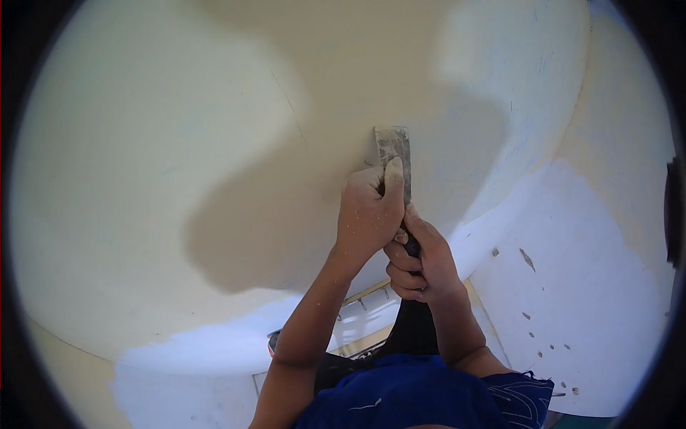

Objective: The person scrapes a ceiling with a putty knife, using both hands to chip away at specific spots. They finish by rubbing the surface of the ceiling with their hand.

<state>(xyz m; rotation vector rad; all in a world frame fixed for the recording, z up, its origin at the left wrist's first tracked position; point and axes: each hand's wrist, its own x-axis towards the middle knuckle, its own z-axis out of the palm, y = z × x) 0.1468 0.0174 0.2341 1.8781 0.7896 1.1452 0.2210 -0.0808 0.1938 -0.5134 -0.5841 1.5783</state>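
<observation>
A putty knife with a smeared grey metal blade [395, 143] points away from me, its blade against or just over a large pale curved surface [236, 143]. My left hand [371, 207] is closed on the blade's lower part, with the thumb lying along the metal. Just below and to the right, my right hand [423, 259] wraps round the dark handle [412, 247]. White dust specks dot the skin of my left hand and forearm. The left hand's fingertips are mostly hidden.
A white surface with several chips and dark marks [572, 286] lies at the lower right. Hooks on a rail [363, 304] show below my forearms. My blue shirt [407, 393] fills the bottom centre, and a dark object [673, 214] stands at the right edge.
</observation>
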